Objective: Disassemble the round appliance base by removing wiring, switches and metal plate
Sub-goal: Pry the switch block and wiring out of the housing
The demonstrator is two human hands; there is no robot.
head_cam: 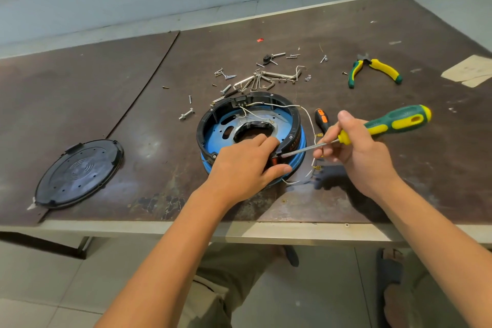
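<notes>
The round appliance base (266, 100), black rim over a blue shell, lies open side up near the table's front edge. A blue metal plate (218, 130) shows inside it, and white wires (306, 114) trail over its right rim. My left hand (245, 165) grips the base's near rim, fingers inside and thumb outside, around a small red-brown switch (274, 160). My right hand (356, 146) holds a green-and-yellow screwdriver (394, 124); its tip touches the rim beside that switch.
A black round cover (80, 173) lies at the left front. Loose screws, bolts and metal brackets (263, 78) are scattered behind the base. Green-and-yellow pliers (372, 70) rest at the right rear. A black-and-orange tool (322, 120) sits right of the base.
</notes>
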